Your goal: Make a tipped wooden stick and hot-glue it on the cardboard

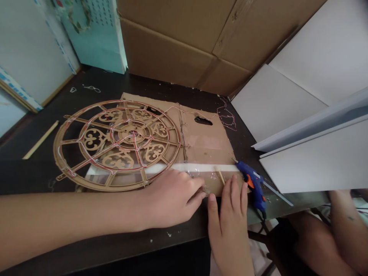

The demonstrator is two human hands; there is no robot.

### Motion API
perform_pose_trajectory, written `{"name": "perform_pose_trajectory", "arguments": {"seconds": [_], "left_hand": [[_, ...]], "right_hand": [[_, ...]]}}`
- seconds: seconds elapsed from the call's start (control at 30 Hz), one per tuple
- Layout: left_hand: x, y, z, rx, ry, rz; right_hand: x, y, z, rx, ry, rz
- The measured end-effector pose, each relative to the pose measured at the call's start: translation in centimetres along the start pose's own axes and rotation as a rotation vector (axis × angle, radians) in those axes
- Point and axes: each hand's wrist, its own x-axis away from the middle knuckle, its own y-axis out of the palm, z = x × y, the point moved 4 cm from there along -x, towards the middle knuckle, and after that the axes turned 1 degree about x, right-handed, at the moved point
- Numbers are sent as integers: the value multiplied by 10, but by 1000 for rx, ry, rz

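Just two hands show: the left hand (169,201) curled, fingertips at the lower edge of one cardboard sheet (207,138), whether pinching or only pressing cannot be told; the right hand (230,226) with fingers slightly spread on that edge, beside one thin wooden stick (220,176). One blue glue gun (254,184) lies just right of them, and one round fretwork wooden wheel (116,145) sits on the sheet, all on a dark tabletop (115,84) before cardboard boxes (172,42) and white panels (299,99).
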Motion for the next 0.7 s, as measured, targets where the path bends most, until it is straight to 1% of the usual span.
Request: {"name": "perform_pose_trajectory", "arguments": {"seconds": [0.1,0.13,0.23,0.3,0.37,0.53,0.6,0.7], "left_hand": [[0,2,-1,-7,-1,1],[1,2,-1,-11,2,-1],[1,2,-1,-16,4,-4],[1,1,-1,-14,1,-3],[1,1,-1,-16,1,-3],[0,1,-1,-45,7,-6],[0,1,-1,-41,5,-16],[0,1,-1,-32,0,-27]], "right_hand": [[-4,2,6,31,-40,20],[-5,2,8,35,-31,19],[-8,3,10,17,68,6],[-6,3,6,-8,127,-13],[-1,2,-3,-31,138,-41],[13,1,-26,-59,93,-90],[15,1,-29,-61,90,-96],[12,3,-22,-60,127,-91]]}}
